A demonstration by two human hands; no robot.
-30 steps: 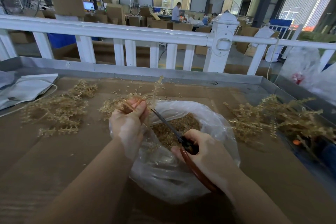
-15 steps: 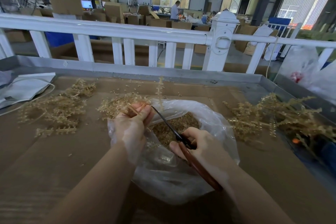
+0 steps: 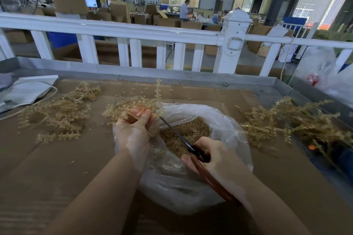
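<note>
My left hand [image 3: 133, 131] grips a bunch of amber plastic sprigs [image 3: 133, 107] over the rim of a clear plastic bag [image 3: 229, 131]. One sprig [image 3: 158, 91] stands upright from the bunch. My right hand [image 3: 212, 156] holds scissors [image 3: 179, 135] with reddish-brown handles. Their blades point up-left and reach the sprigs just right of my left thumb. The bag lies open on the cardboard and holds a heap of small amber cut pieces [image 3: 189, 129].
Loose sprig piles lie on the cardboard-lined metal tray [image 3: 191, 78]: one pile at left [image 3: 57, 112], one at right [image 3: 286, 120]. A grey pouch with a white cord [image 3: 24, 91] sits far left. A white railing [image 3: 133, 30] runs behind; white bags [image 3: 321, 66] hang at right.
The upright sprig has swung slightly and the scissors have shifted a little toward my left hand. Both hands stay over the bag.
</note>
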